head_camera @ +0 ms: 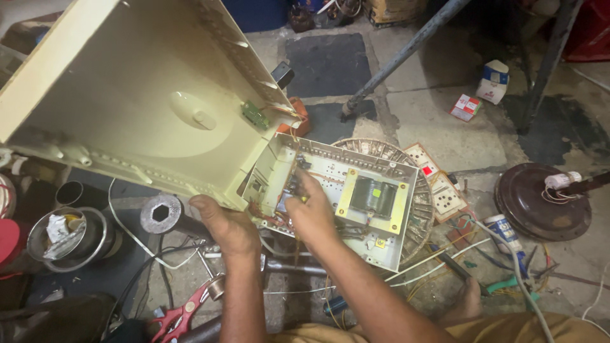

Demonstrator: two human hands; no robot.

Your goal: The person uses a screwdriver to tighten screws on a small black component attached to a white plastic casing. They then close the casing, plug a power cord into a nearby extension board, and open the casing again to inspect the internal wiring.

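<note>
An opened cream plastic appliance casing point(127, 89) is tilted up over its base tray point(330, 197), which holds a transformer point(373, 198) and wiring, above a cluttered stone floor point(432, 108). The left hand point(225, 225) grips the casing's lower edge. The right hand point(308, 209) reaches into the tray, fingers curled among the wires. Red pliers point(181, 317) lie near the floor's bottom edge; a brown round fan cover point(540, 200) sits at the right.

Dim, warm, uneven light from above: the raised cream plastic housing cover point(133, 89) catches most of it without hard glare, the stone floor point(445, 121) is mid-lit, the left and bottom corners sink into shadow, with soft focus and wide-angle stretch at the edges.
</note>
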